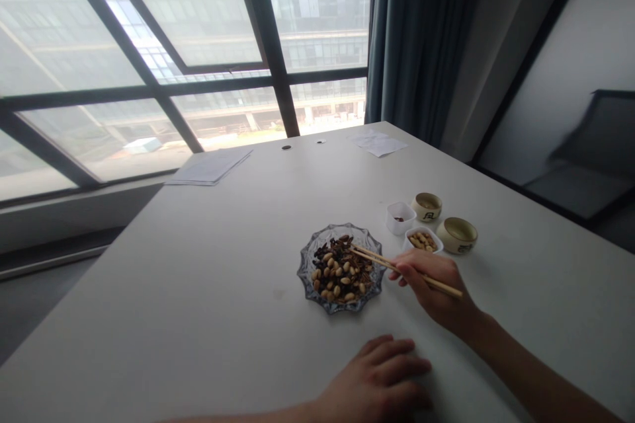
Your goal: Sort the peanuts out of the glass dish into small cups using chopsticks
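My right hand (431, 284) grips a pair of wooden chopsticks (411, 271), whose tips reach into a scalloped glass dish (308, 301). In the dish lie pale nuts in shells that look like pistachios (337, 277), along with dark brown and reddish-brown pieces (342, 244) I cannot name for certain. Whether the tips pinch a piece is too small to tell. My left hand (377, 377) lies on the table in front of the dish, fingers spread and holding nothing.
Right of the dish stand two small white square bowls, one with a few dark bits (401, 218), one with peanuts (421, 241). Behind them are two cream cups (426, 208) (457, 236). Papers (211, 166) (380, 143) lie at the white table's (223, 264) far edge.
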Action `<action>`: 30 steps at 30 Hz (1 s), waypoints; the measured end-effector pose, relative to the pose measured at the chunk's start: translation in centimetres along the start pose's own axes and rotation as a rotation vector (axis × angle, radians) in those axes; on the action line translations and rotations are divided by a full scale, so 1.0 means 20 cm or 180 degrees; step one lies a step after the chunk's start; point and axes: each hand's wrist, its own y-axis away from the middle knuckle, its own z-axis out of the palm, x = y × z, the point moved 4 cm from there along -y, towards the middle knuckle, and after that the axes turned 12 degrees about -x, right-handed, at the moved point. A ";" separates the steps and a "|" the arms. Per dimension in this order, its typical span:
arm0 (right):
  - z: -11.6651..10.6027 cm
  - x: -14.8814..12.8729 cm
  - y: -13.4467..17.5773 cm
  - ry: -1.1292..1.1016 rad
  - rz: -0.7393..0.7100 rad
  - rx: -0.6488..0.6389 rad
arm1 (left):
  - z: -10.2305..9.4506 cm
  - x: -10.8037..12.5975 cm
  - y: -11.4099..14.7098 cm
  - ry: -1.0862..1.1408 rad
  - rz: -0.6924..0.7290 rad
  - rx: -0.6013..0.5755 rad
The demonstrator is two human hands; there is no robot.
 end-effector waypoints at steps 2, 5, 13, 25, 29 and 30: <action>0.01 0.00 0.00 -0.0030 0.0014 -0.0024 | 0.00 0.00 0.00 -0.0022 0.0000 -0.0047; 0.01 -0.01 -0.01 -0.0043 -0.0037 -0.0011 | 0.00 0.00 0.00 -0.0016 -0.0016 0.0041; 0.02 -0.01 -0.02 -0.0013 -0.0103 -0.0007 | -0.01 0.00 0.00 0.0082 -0.0002 0.0001; 0.01 -0.05 -0.02 -0.0081 -0.0098 0.0389 | 0.00 0.00 0.00 0.0042 -0.0006 -0.0091; -0.09 -0.09 -0.02 0.0277 -0.0243 0.0752 | 0.00 0.00 0.00 0.0073 0.0005 0.0056; -0.13 -0.09 -0.02 0.0376 -0.0202 0.0877 | 0.00 0.00 0.00 0.0077 0.0008 0.0050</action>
